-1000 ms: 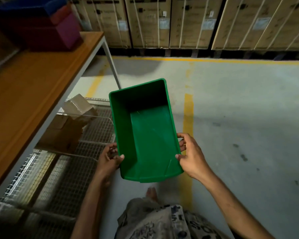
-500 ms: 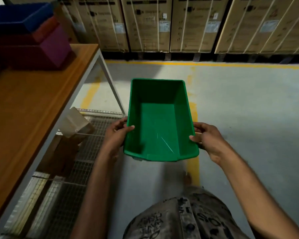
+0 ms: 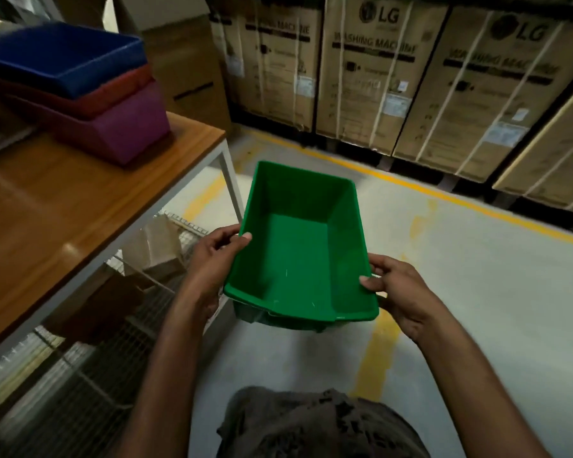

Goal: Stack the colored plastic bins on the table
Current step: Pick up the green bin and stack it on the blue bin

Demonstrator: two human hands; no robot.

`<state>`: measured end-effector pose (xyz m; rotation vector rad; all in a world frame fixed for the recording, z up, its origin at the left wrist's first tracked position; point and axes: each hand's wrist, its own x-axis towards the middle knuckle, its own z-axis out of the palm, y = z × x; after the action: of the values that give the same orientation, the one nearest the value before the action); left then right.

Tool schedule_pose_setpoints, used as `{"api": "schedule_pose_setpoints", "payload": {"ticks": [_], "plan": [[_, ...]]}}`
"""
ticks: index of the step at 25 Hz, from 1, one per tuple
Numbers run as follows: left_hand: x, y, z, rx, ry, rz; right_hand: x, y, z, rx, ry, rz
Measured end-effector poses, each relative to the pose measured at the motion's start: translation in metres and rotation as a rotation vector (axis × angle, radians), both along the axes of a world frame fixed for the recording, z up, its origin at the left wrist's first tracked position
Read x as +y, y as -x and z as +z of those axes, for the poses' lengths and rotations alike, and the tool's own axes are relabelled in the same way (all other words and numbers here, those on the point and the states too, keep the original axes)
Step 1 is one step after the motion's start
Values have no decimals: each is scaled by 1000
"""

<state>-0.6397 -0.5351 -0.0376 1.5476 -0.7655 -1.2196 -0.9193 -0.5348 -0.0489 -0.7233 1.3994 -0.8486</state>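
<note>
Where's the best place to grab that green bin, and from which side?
Take the green bin by the rims of its two long walls, near the end closest to you, one hand from each side. It is open-topped and probably too wide for one hand, and the rim gives thumbs an edge to hook over, as the left hand and right hand do here.

a: where's the held bin (image 3: 298, 252)?
b: in front of the person, over the floor (image 3: 477, 309), right of the table (image 3: 63, 209). left hand (image 3: 212, 256) on its left rim, right hand (image 3: 397, 289) on its right rim.
a: and the table?
b: three nested bins (image 3: 113, 94) at its far end. wire rack (image 3: 80, 375) underneath, with a small box (image 3: 159, 246). cartons (image 3: 377, 77) behind.
</note>
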Motion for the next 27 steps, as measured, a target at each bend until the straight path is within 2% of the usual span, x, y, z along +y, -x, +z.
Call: {"api": "schedule_pose_setpoints", "payload": {"ticks": [7,13,18,27], "plan": [[-75,-22,51,-112,275,148,-146,-24,40,-18,289,153],[-149,-82,103,-185,508,324,-265,-101,91,-118,518,314],[-197,-130,143,-258,605,448,-351,-168,128,-176,693,449],[-272,-188,176,-361,695,812,-483,-294,177,-432,752,718]]}}
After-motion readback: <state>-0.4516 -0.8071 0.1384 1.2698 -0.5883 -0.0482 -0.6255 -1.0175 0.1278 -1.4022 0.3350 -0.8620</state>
